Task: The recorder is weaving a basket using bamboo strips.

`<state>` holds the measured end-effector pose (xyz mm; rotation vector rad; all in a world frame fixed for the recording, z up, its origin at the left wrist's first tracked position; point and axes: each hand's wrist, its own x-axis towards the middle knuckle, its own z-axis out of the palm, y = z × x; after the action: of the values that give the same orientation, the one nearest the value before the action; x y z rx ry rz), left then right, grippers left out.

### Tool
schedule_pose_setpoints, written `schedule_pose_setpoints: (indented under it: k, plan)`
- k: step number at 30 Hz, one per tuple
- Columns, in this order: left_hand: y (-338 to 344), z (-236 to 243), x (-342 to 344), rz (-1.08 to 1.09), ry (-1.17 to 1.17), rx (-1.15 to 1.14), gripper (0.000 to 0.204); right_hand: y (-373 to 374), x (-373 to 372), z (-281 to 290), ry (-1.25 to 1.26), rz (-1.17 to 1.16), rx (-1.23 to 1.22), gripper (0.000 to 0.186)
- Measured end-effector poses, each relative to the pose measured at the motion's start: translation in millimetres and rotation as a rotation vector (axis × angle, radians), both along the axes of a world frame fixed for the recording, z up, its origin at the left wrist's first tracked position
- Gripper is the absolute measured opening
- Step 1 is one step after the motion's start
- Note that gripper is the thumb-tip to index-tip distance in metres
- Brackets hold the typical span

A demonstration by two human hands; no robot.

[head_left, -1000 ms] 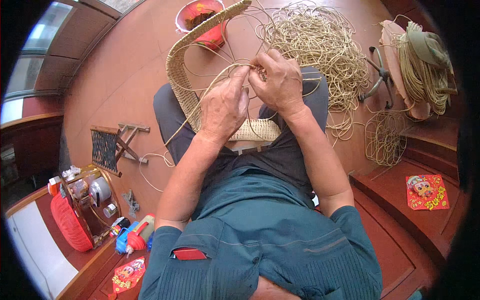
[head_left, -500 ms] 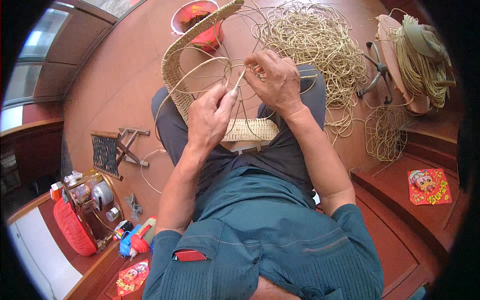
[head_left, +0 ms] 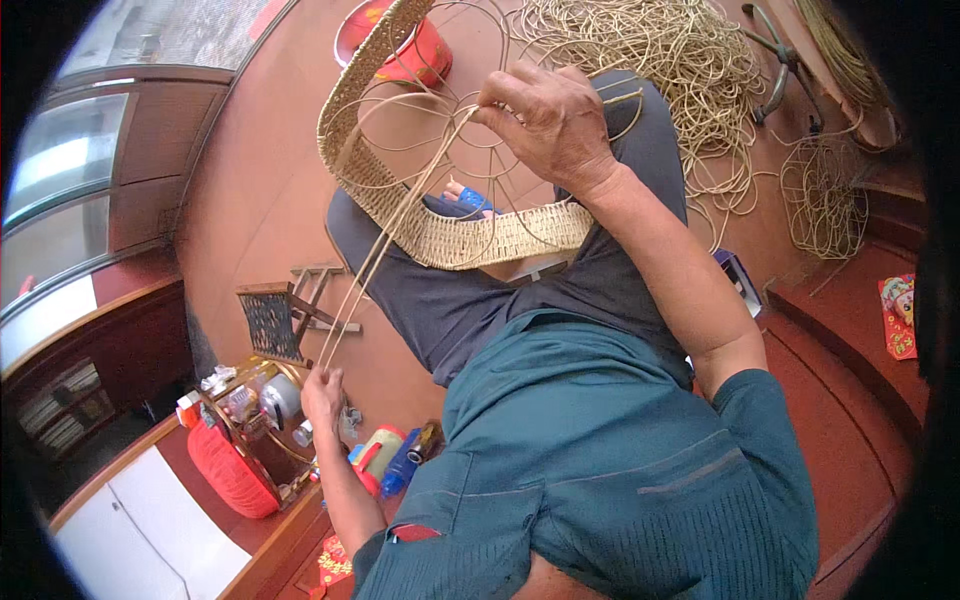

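Across my thighs rests a partly woven basket (head_left: 490, 238) with a curved straw-coloured band. Thin wire loops (head_left: 492, 150) cross its open middle. Above the loops my right hand (head_left: 555, 125) is closed, thumb and fingers pinching a tan cord where it passes over the wires. That cord (head_left: 385, 243) runs as long taut strands down to the lower left. There my left hand (head_left: 322, 396) grips the strands, its arm stretched well away from the basket. Loose cord ends (head_left: 622, 97) stick out beyond my right hand.
A big heap of tan cord (head_left: 690, 90) lies on the floor at the far right. A red bucket (head_left: 415, 60) stands behind the basket. Left are a folding stool (head_left: 275, 318) and a cluttered round-framed stand (head_left: 265, 400). A wire-like coil (head_left: 825, 200) lies by the red step (head_left: 830, 330).
My left hand has drawn the cord far down to the left, away from my right hand, which stays near the basket's middle. The whole view has shifted, too.
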<state>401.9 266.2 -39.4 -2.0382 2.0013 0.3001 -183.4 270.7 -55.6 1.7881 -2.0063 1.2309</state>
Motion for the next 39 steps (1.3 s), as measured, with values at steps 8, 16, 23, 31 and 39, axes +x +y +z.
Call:
schedule_pose_setpoints:
  k: [8,16,23,31,39]
  plan:
    - [90.5,-15.6,329.9,0.481,-0.188,0.1,0.05,2.7,-1.5,-1.1,-0.075,-0.008,-0.015,0.021]
    - [-37.6,-43.5,21.7,-0.21,0.006,-0.112,0.051,-3.8,5.7,1.7,-0.08,0.01,0.003,0.018]
    - [-18.6,31.4,-288.3,-0.599,0.607,-0.411,0.033,-5.4,13.4,14.3,-0.168,0.014,0.099,0.018]
    - [-3.3,12.2,-227.6,-0.31,0.68,-0.384,0.018,-4.8,8.9,6.6,-0.173,0.01,0.024,0.019]
    - [-74.7,56.6,7.1,0.017,-0.435,-0.042,0.032,-6.0,7.9,9.0,-0.152,0.012,0.012,0.021]
